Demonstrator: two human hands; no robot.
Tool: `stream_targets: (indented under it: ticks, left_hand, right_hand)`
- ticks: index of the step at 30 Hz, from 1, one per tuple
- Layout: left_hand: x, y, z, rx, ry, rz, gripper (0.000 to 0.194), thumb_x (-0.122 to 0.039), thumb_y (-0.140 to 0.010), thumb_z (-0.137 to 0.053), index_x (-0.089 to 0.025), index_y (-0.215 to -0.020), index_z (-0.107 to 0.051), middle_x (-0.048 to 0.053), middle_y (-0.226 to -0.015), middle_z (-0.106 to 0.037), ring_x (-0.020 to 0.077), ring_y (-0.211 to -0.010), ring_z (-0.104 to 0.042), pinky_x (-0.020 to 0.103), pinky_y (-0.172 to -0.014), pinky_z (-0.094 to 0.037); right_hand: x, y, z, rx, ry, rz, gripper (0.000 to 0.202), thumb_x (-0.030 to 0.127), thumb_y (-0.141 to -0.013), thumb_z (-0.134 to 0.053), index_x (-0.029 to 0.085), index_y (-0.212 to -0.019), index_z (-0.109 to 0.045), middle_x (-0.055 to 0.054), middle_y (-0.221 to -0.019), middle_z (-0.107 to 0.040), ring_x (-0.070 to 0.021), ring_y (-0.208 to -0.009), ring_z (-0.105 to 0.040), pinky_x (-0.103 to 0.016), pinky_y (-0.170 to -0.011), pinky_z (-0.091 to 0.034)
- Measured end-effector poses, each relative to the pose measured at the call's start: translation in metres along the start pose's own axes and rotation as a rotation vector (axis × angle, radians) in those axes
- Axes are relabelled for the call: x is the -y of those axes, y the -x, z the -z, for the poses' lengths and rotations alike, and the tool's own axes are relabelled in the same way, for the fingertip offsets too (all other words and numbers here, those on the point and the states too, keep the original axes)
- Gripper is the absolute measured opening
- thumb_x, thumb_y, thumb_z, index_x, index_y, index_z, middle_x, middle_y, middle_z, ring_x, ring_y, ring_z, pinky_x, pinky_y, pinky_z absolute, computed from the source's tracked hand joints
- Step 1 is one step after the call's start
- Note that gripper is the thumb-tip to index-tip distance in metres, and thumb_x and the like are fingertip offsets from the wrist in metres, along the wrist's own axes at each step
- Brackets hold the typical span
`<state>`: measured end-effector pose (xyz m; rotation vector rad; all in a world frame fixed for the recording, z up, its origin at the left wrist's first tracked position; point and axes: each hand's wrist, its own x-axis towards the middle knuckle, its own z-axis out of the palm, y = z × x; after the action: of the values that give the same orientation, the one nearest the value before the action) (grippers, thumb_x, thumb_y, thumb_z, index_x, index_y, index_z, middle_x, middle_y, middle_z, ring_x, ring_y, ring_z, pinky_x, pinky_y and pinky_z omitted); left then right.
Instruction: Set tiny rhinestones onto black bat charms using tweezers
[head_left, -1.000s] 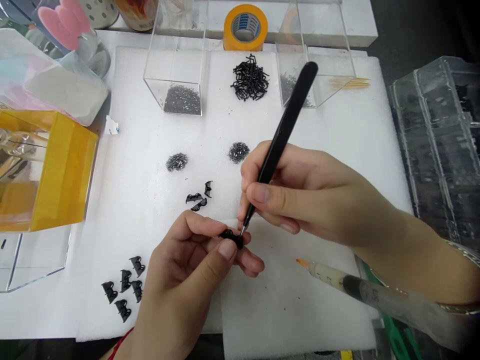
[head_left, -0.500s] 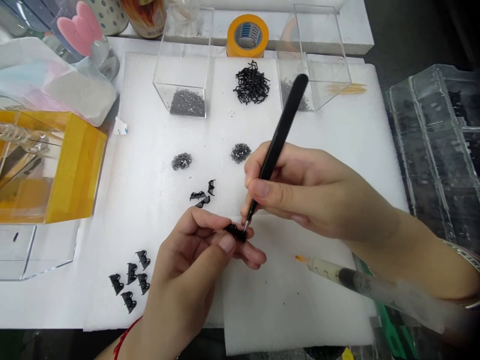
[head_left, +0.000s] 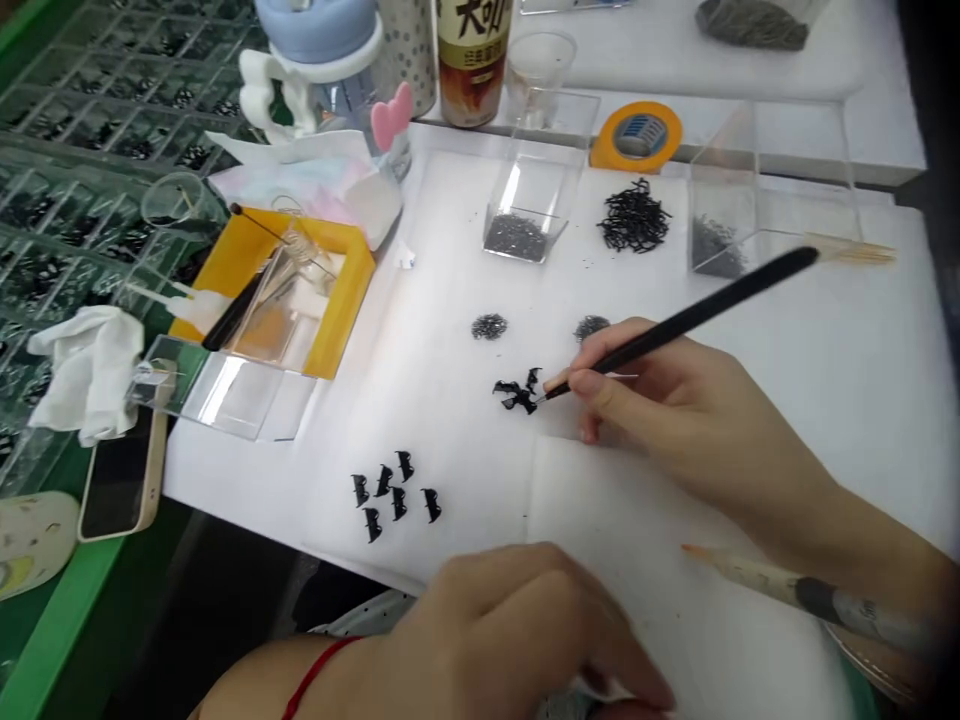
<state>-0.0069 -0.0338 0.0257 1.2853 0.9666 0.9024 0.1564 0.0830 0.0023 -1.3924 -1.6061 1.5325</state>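
My right hand [head_left: 660, 400] is closed around black tweezers [head_left: 712, 305]. Their tips touch or nearly touch a small cluster of black bat-shaped pieces [head_left: 519, 392] on the white foam sheet [head_left: 465, 420]. My left hand [head_left: 517, 630] is low at the bottom edge, back upward, fingers bent down to the right. Its fingertips are largely hidden, and I see nothing held in it. Several more black bat-shaped pieces [head_left: 398, 502] lie spread out on the sheet to the left. A syringe with an orange tip [head_left: 780, 588] lies beneath my right forearm.
Small piles of dark bits [head_left: 489, 327] and black bent pins [head_left: 634, 217] lie farther back. Clear boxes [head_left: 517, 190] and orange tape [head_left: 667, 130] stand behind them. At left are a yellow-edged box [head_left: 341, 320], a phone [head_left: 124, 470] and a lidded cup [head_left: 322, 50].
The view has swung left. My left hand has let go of its black piece and dropped toward me; one more piece lies in the left group. The tweezers have moved to the cluster.
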Motion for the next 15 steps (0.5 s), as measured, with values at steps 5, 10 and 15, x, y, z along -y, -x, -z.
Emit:
stream_targets:
  ticks: [5,10,15]
  left_hand:
    - [0.009,0.047,0.04,-0.643,-0.654,0.126,0.017,-0.011,-0.077,-0.068,-0.024,-0.086,-0.068,0.001,-0.073,-0.067,0.0133,-0.061,-0.059,0.02,-0.062,-0.047]
    - [0.028,0.072,0.067,-0.666,-0.911,0.205,0.036,-0.023,-0.077,-0.071,-0.027,-0.113,-0.069,0.002,-0.092,-0.067,0.014,-0.068,-0.059,0.019,-0.061,-0.044]
    - [0.038,0.073,0.069,-0.636,-1.001,0.187,0.024,-0.027,-0.079,-0.068,-0.033,-0.102,-0.072,-0.004,-0.097,-0.068,0.0163,-0.077,-0.062,0.02,-0.068,-0.045]
  right_hand:
    - [0.0,0.002,0.0,-0.062,-0.084,0.019,0.015,0.037,-0.083,-0.068,0.024,-0.084,-0.062,-0.001,-0.084,-0.066,-0.0078,-0.046,-0.053,-0.023,-0.042,-0.045]
    - [-0.002,0.0,0.001,-0.213,-0.269,0.102,0.008,0.024,-0.082,-0.069,0.024,-0.084,-0.06,-0.001,-0.085,-0.065,-0.0064,-0.045,-0.041,-0.028,-0.052,-0.051]
    - [-0.005,-0.002,0.016,-0.374,-0.213,0.148,0.008,0.022,-0.081,-0.069,0.021,-0.083,-0.062,0.003,-0.073,-0.057,-0.0062,-0.045,-0.039,-0.029,-0.052,-0.051]
